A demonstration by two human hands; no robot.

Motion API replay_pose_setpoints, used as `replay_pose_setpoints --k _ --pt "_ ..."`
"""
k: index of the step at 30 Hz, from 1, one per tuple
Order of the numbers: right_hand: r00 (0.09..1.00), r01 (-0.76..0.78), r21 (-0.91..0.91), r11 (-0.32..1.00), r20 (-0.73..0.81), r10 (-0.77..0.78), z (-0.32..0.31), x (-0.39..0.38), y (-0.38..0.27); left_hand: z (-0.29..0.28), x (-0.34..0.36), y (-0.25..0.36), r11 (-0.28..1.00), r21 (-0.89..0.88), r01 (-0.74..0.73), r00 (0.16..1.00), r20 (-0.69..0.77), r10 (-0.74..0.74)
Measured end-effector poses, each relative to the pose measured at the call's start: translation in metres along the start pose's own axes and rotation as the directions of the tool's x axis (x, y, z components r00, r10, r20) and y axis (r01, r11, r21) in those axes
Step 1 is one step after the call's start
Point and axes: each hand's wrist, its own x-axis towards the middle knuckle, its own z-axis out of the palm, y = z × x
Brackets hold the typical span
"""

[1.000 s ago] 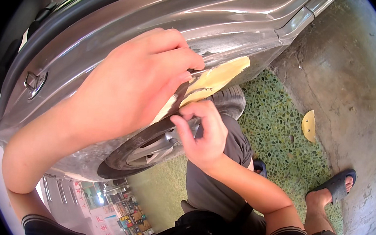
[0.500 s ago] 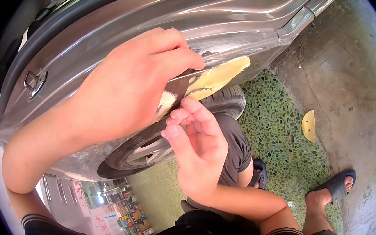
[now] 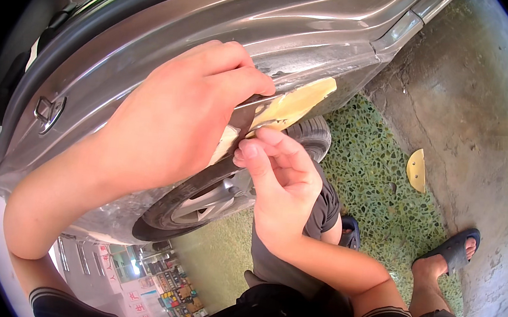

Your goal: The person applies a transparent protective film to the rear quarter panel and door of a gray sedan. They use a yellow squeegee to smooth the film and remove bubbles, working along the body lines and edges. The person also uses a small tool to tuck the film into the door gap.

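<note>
My left hand (image 3: pixel 176 111) lies over the lower body panel of a car (image 3: pixel 314 39), its fingers curled at the upper edge of a dark brown sheet (image 3: pixel 242 118) that looks like sandpaper. Most of those fingertips are hidden. The sheet crosses a patch of yellow filler (image 3: pixel 301 104) on the wheel-arch edge; a paler part of the filler shows below my left hand. From beneath, my right hand (image 3: pixel 283 176) pinches at the sheet's lower edge, thumb and fingers together.
A car wheel (image 3: pixel 197 207) stands under the panel, beside my bent knee. On the green speckled floor (image 3: pixel 368 145), near the concrete strip (image 3: pixel 454 110), lies a yellow half-round piece with holes (image 3: pixel 416 170). A metal latch loop (image 3: pixel 49 113) juts from the bodywork at left. Stocked shelves (image 3: pixel 177 292) stand beyond.
My right hand has moved slightly right and up to the sheet's lower edge, its fingers drawing closer together. My left hand has stayed nearly still.
</note>
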Motion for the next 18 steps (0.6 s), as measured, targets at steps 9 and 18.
replay_pose_setpoints --k 9,18 --pt "0.986 -0.163 -0.090 0.983 0.016 0.165 0.003 0.005 -0.013 0.000 0.001 0.002 1.000 -0.006 0.009 1.000 0.009 -0.009" --pt "0.961 -0.277 -0.055 0.959 -0.011 0.277 0.028 0.008 -0.031 -0.001 0.001 0.002 1.000 0.004 0.020 1.000 0.017 -0.020"
